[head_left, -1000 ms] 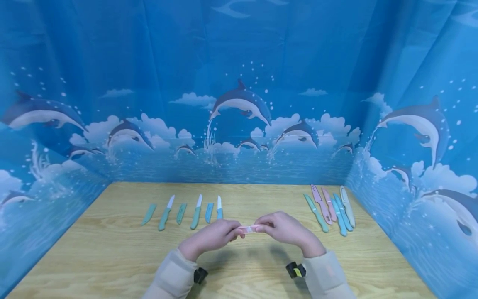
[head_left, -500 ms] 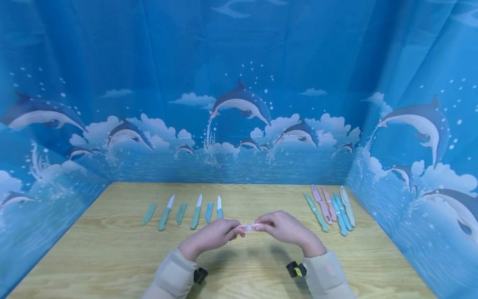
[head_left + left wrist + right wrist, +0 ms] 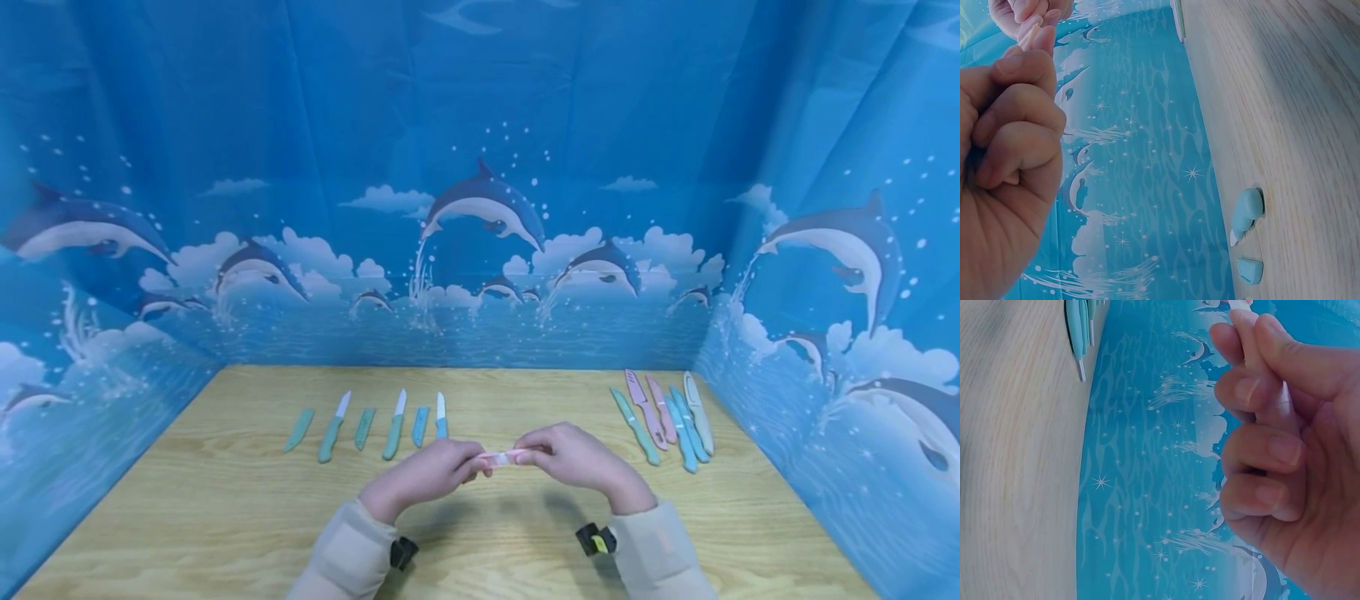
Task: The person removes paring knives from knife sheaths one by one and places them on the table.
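1. Pink knife hangs level above the table, mid-front, gripped at both ends.
2. Left hand clenches one end; right hand curls round the other.
3. Teal knives and sheaths lie far-left of the pink knife; sheathed knives far-right.

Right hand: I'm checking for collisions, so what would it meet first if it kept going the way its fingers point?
Probably the left hand: the right hand points leftward along the pink knife both grip, with only that short stretch between them.
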{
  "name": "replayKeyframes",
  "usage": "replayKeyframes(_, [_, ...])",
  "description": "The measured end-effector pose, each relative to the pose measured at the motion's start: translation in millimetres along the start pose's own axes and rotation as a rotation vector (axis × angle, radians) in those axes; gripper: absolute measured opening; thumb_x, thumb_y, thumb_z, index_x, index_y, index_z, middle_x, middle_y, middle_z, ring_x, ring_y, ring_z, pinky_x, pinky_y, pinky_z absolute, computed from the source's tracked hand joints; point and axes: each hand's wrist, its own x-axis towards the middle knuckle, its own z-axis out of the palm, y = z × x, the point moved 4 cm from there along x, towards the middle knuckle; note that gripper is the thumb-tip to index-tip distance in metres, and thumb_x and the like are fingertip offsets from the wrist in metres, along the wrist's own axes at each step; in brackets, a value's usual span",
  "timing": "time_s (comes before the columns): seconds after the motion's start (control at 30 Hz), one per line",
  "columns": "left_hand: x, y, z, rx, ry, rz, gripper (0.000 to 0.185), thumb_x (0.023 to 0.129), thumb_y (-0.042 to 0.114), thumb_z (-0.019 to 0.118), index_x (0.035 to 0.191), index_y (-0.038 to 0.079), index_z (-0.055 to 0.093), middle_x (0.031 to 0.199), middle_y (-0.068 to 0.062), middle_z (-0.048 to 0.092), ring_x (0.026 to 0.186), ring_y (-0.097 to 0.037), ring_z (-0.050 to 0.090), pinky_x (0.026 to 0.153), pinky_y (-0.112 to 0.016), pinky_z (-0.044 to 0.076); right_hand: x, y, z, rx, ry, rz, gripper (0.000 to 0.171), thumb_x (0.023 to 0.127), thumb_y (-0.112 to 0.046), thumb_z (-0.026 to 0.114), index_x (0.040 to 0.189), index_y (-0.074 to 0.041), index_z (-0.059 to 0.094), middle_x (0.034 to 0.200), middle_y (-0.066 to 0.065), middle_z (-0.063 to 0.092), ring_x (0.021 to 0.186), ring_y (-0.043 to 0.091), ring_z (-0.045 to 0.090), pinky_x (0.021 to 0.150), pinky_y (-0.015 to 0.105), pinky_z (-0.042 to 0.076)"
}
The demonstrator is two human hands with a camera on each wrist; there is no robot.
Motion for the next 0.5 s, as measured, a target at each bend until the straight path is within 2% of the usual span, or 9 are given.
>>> replayKeyframes(0.17, [0.2, -0.3, 0.3, -0.003, 0.001, -0.001, 0.028, 0.104, 0.023, 0.044, 0.107, 0.008, 0.067, 0.078, -0.012, 0.062, 0.057, -0.002, 0.039, 0.056, -0.021, 0.04, 0.2, 0.0, -0.7, -0.003, 0.0, -0.003, 0.025, 0.097, -0.036, 0.056, 0.104, -0.019, 0.073, 0.093, -0.006, 0.071, 0.074, 0.009, 0.061, 0.066, 0.028, 0.047])
replayKeyframes(0.5, [-0.5, -0.2, 0.1, -0.001, 0.003, -0.001, 0.026, 0.104, 0.022, 0.045, 0.104, 0.01, 0.067, 0.076, -0.011, 0.06, 0.056, -0.002, 0.038, 0.055, -0.02, 0.04, 0.6, 1.9, -0.2, -0.005, -0.004, 0.005, 0.024, 0.098, -0.035, 0.056, 0.103, -0.019, 0.073, 0.086, -0.011, 0.068, 0.064, 0.005, 0.053, 0.062, 0.027, 0.044])
